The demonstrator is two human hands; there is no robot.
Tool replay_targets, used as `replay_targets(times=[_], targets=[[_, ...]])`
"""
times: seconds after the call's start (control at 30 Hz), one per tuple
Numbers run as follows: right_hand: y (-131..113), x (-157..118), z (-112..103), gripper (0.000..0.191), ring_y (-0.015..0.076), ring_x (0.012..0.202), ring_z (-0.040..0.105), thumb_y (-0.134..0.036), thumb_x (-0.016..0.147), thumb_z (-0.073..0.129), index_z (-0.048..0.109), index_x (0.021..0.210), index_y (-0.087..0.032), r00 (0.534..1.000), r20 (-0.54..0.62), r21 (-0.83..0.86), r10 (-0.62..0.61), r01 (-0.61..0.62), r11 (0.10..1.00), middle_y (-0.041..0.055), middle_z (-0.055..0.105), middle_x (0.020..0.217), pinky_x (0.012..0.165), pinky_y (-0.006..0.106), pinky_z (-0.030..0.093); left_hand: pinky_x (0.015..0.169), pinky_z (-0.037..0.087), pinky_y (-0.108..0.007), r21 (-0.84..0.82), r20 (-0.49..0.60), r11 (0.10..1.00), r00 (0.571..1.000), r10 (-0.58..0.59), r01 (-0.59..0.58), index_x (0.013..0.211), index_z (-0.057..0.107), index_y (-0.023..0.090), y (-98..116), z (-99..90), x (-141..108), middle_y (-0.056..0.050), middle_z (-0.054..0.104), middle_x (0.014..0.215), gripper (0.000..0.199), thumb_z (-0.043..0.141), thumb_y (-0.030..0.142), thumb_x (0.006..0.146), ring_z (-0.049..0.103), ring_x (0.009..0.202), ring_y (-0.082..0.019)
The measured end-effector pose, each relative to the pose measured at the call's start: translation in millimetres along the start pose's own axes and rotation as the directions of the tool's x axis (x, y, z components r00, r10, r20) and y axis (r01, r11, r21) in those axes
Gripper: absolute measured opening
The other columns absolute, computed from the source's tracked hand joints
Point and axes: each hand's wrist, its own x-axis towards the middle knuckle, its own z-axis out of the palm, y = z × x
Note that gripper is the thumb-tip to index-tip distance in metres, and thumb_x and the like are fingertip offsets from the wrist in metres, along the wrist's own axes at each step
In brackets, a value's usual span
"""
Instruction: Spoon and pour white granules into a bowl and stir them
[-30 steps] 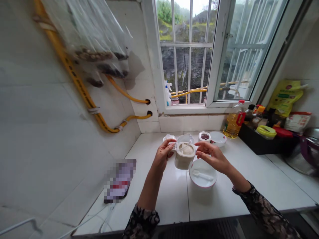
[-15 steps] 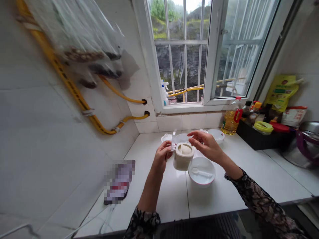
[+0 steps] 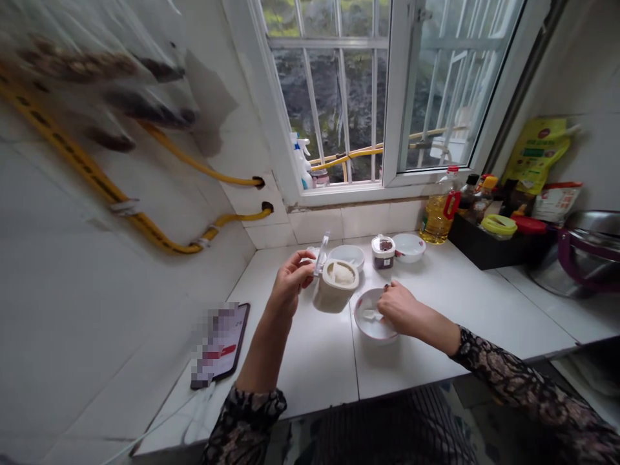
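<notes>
Left hand: the left hand pinches the raised clear plastic flip lid of the small beige plastic canister, fingers closed on the lid's edge.
Right hand: the right hand reaches into the shallow white bowl, fingers curled over a small white plastic spoon; I cannot tell whether it grips the spoon yet.
Canister: it stands open on the white tiled tabletop, just left of the bowl, filled with a pale powder.
Handling: the canister looks light and stiff, likely to tip if the lid is tugged, so its body is the safer hold; the spoon is tiny and smooth, best taken by the handle.
Around: a small white jar with dark contents and two more white bowls stand farther back, clear of both hands.
Right side: a yellow oil bottle and a black tray of condiments sit well apart.
Left side: a phone lies near the tabletop's front edge.
</notes>
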Motion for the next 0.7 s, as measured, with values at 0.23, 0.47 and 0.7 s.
replay_targets(times=[0.23, 0.47, 0.7], targets=[[-2.4, 13.0, 10.0, 0.015, 0.0254, 0.071, 0.068, -0.002, 0.065, 0.075, 0.071, 0.065, -0.016, 1.0, 0.008, 0.031, 0.028, -0.029, 0.999, 0.0128, 0.073, 0.066, 0.068, 0.034, 0.035, 0.045, 0.02, -0.019, 0.092, 0.043, 0.995, 0.999, 0.022, -0.026, 0.077, 0.058, 0.019, 5.3, 4.6, -1.3, 0.008, 0.048, 0.051, 0.03, 0.069, 0.027, 0.05, 0.032, 0.042, -0.005], [16.8, -16.8, -6.4, 0.017, 0.0239, 0.07, 0.066, -0.019, 0.088, 0.064, 0.07, 0.072, -0.016, 0.959, -0.179, 0.214, 0.218, -0.179, 0.96, 0.013, 0.074, 0.072, 0.064, 0.032, 0.034, 0.047, 0.022, -0.02, 0.227, 0.19, 0.972, 0.982, 0.01, -0.054, 0.079, 0.057, 0.02, 13.0, 17.0, 0.8, 0.008, 0.048, 0.051, 0.03, 0.072, 0.031, 0.055, 0.034, 0.045, -0.007], [43.6, -59.0, 19.3, 0.033, 0.0162, 0.053, 0.051, -0.035, 0.09, 0.056, 0.058, 0.06, -0.021, 0.824, -0.259, 0.68, 0.504, -0.214, 0.701, 0.0018, 0.058, 0.055, 0.053, 0.028, 0.03, 0.051, 0.03, -0.021, 0.417, 0.386, 0.899, 0.921, -0.045, -0.131, 0.082, 0.057, 0.02, 15.1, 38.1, 8.0, 0.006, 0.051, 0.055, 0.026, 0.069, 0.03, 0.061, 0.043, 0.051, -0.011]])
